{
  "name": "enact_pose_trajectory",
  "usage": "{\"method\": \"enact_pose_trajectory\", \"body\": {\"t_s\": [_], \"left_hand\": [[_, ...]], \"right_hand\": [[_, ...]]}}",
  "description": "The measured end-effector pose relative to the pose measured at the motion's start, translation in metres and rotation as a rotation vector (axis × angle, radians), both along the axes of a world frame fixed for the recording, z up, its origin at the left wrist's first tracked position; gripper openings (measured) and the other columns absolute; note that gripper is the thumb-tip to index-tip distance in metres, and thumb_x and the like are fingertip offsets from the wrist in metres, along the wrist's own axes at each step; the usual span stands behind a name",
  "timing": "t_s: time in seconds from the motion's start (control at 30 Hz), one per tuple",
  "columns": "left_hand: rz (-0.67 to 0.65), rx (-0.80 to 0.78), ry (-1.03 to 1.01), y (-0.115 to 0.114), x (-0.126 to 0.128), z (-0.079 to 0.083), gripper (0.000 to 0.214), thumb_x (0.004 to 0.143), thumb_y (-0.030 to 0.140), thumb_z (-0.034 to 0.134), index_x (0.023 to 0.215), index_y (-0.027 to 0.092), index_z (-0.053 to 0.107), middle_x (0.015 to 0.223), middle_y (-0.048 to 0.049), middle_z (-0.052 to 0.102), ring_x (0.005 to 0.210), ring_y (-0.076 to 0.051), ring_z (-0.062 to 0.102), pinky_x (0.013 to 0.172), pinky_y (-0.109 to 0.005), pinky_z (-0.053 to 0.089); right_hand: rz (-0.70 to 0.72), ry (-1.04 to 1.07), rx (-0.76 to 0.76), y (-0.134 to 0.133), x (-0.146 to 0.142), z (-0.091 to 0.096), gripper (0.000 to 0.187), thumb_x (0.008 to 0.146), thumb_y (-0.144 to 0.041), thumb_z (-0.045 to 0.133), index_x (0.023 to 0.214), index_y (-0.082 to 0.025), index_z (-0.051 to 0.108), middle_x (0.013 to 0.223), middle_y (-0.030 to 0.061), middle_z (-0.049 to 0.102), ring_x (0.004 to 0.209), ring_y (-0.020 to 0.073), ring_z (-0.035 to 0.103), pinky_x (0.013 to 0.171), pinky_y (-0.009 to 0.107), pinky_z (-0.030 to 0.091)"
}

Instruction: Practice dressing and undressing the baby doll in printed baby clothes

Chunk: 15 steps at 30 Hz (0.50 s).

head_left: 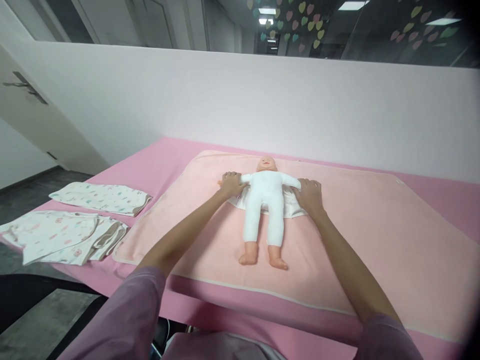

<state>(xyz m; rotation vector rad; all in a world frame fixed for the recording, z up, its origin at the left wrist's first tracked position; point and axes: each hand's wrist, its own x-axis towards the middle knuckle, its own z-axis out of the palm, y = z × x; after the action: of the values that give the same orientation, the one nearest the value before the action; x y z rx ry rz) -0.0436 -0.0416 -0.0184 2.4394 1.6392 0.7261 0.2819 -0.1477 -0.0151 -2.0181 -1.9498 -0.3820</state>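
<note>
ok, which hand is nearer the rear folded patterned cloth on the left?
Left. The left hand is at the side of the doll toward the cloth; the right hand is at its opposite side, farther away.

In front of me a white wall (pixel 225 100) is running across the view, and above it I am facing dark glass (pixel 369 40), where pastel heart shapes (pixel 304 20) are clustering and bright light panels (pixel 352 5) are glowing. To my left a pale door (pixel 56 120) is showing its metal handle (pixel 28 86), while grey floor (pixel 73 177) is spreading below and a black curved frame (pixel 22 295) is sitting nearby.
</note>
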Motion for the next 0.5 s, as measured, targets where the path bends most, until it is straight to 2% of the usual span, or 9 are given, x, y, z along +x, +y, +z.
{"method": "enact_pose_trajectory", "body": {"t_s": [0.1, 0.17, 0.23, 0.3, 0.37, 0.43, 0.5], "left_hand": [[-0.067, 0.034, 0.058, 0.009, -0.024, 0.004, 0.041, 0.084, 0.055, 0.075, 0.107, 0.021, 0.067, 0.129, -0.0206, 0.067, 0.122, -0.038, 0.060, 0.115, -0.055, 0.037], [-0.114, 0.092, 0.101, 0.010, -0.024, 0.010, 0.036, 0.086, 0.055, 0.074, 0.102, 0.023, 0.065, 0.128, -0.0185, 0.067, 0.120, -0.035, 0.060, 0.115, -0.053, 0.036], [-0.138, 0.133, 0.129, 0.007, -0.012, 0.018, 0.036, 0.091, 0.056, 0.070, 0.103, 0.023, 0.063, 0.123, -0.0174, 0.068, 0.119, -0.034, 0.059, 0.114, -0.053, 0.035], [-0.145, 0.145, 0.140, 0.001, 0.010, 0.027, 0.038, 0.096, 0.057, 0.065, 0.108, 0.021, 0.062, 0.117, -0.0163, 0.070, 0.116, -0.033, 0.061, 0.111, -0.051, 0.036], [-0.163, 0.140, 0.132, -0.008, 0.041, 0.036, 0.039, 0.099, 0.056, 0.060, 0.113, 0.020, 0.060, 0.113, -0.0154, 0.072, 0.111, -0.033, 0.064, 0.107, -0.050, 0.037], [-0.207, 0.109, 0.115, -0.018, 0.083, 0.046, 0.041, 0.102, 0.056, 0.055, 0.120, 0.019, 0.057, 0.113, -0.0153, 0.073, 0.109, -0.034, 0.068, 0.106, -0.050, 0.037], [-0.259, 0.023, 0.085, -0.027, 0.133, 0.057, 0.042, 0.103, 0.053, 0.054, 0.127, 0.018, 0.054, 0.120, -0.0168, 0.072, 0.116, -0.035, 0.067, 0.108, -0.052, 0.035]], "right_hand": [[0.042, -0.039, -0.054, -0.001, 0.002, 0.015, 0.045, 0.107, -0.045, 0.033, 0.130, -0.014, 0.058, 0.120, 0.0180, 0.067, 0.113, 0.0338, 0.055, 0.112, 0.045, 0.026], [0.057, -0.064, -0.062, -0.002, 0.006, 0.027, 0.044, 0.107, -0.042, 0.032, 0.129, -0.015, 0.059, 0.120, 0.0174, 0.068, 0.111, 0.0325, 0.056, 0.113, 0.045, 0.025], [0.040, -0.087, -0.049, -0.006, 0.017, 0.040, 0.043, 0.108, -0.042, 0.033, 0.127, -0.015, 0.060, 0.121, 0.0171, 0.069, 0.108, 0.0316, 0.058, 0.112, 0.045, 0.025], [0.010, -0.109, -0.030, -0.013, 0.039, 0.054, 0.044, 0.108, -0.045, 0.034, 0.123, -0.015, 0.062, 0.120, 0.0172, 0.070, 0.105, 0.0311, 0.059, 0.111, 0.045, 0.025], [-0.038, -0.137, -0.012, -0.021, 0.073, 0.065, 0.044, 0.109, -0.046, 0.036, 0.119, -0.014, 0.065, 0.118, 0.0184, 0.071, 0.104, 0.0311, 0.061, 0.109, 0.045, 0.026], [-0.113, -0.176, -0.001, -0.029, 0.116, 0.073, 0.044, 0.109, -0.045, 0.041, 0.119, -0.011, 0.065, 0.115, 0.0214, 0.072, 0.105, 0.0319, 0.062, 0.106, 0.045, 0.027], [-0.213, -0.204, -0.006, -0.035, 0.165, 0.078, 0.046, 0.110, -0.045, 0.044, 0.122, -0.005, 0.065, 0.116, 0.0258, 0.071, 0.111, 0.0335, 0.062, 0.103, 0.046, 0.026]]}}
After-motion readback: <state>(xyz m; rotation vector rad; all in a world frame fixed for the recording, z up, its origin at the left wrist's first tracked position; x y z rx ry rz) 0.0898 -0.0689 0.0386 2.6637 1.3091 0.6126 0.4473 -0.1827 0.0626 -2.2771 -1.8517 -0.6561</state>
